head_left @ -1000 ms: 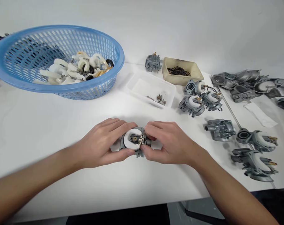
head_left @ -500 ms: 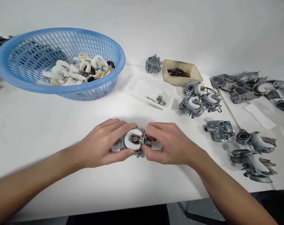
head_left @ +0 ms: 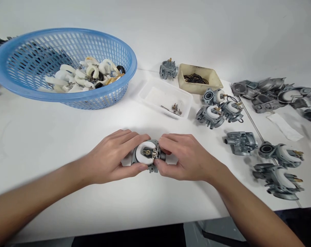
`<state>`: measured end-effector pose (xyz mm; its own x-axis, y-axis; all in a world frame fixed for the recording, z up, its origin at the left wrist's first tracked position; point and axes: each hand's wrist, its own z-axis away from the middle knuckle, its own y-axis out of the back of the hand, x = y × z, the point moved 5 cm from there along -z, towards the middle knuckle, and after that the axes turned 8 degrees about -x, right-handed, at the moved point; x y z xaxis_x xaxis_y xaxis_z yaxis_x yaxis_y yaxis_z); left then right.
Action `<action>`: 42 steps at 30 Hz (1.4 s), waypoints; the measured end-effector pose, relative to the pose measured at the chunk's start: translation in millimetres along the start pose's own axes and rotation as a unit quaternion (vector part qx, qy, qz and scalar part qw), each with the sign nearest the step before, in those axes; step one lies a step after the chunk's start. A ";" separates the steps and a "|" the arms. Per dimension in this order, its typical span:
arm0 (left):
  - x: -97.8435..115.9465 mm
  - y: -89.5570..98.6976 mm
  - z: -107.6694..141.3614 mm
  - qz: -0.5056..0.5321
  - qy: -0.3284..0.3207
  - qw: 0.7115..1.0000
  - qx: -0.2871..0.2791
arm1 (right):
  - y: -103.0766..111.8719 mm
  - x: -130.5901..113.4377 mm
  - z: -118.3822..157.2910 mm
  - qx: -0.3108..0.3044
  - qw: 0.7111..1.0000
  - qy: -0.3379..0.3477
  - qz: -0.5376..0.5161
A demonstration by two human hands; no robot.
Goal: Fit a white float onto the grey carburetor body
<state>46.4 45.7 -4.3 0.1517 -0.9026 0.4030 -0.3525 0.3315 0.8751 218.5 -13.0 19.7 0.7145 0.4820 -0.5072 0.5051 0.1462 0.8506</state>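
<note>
In the middle of the table sits a grey metal carburetor body (head_left: 152, 168), its open side facing up. A white C-shaped float (head_left: 142, 158) lies in it, with brass parts inside its curve. My left hand (head_left: 114, 157) is closed round the carburetor's left side, thumb in front and fingers behind. On the other side, my right hand (head_left: 185, 157) has thumb and fingers bent in at the float's hinge end, gripping the carburetor there. A thin metal pin (head_left: 158, 148) shows beside the right fingertips; whether they hold it is hard to see.
A blue basket (head_left: 99, 99) of floats stands at the back left. Behind my hands is a clear plastic tray (head_left: 147, 99) with small metal parts, near a cream box (head_left: 196, 90) of black rings. Several carburetors (head_left: 241, 143) and a white paper strip (head_left: 284, 127) lie to the right.
Both hands keep their grip on the carburetor with almost no movement. The view has shifted very slightly.
</note>
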 end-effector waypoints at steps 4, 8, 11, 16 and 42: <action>-0.4 -0.7 0.6 0.003 0.002 1.000 0.000 | 0.6 0.2 0.4 -0.011 1.000 -0.008 0.005; -0.6 -2.1 1.8 0.011 0.003 1.000 -0.003 | 1.5 -0.5 0.4 -0.014 1.000 -0.014 0.003; -1.2 -3.1 2.2 0.017 0.005 1.000 -0.006 | 1.3 -0.8 0.5 -0.021 1.000 -0.016 0.000; -1.7 -2.8 1.8 0.022 0.009 1.000 -0.006 | 1.4 -1.4 0.0 -0.028 0.999 -0.024 -0.008; -2.4 -2.1 2.3 0.016 0.015 1.000 -0.014 | 1.2 2.4 -1.9 -0.025 0.999 -0.023 -0.014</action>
<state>44.7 46.6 -7.7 0.1684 -0.8829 0.4384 -0.3314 0.3681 0.8687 219.9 -10.0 19.8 0.7221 0.4374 -0.5359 0.5018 0.2020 0.8411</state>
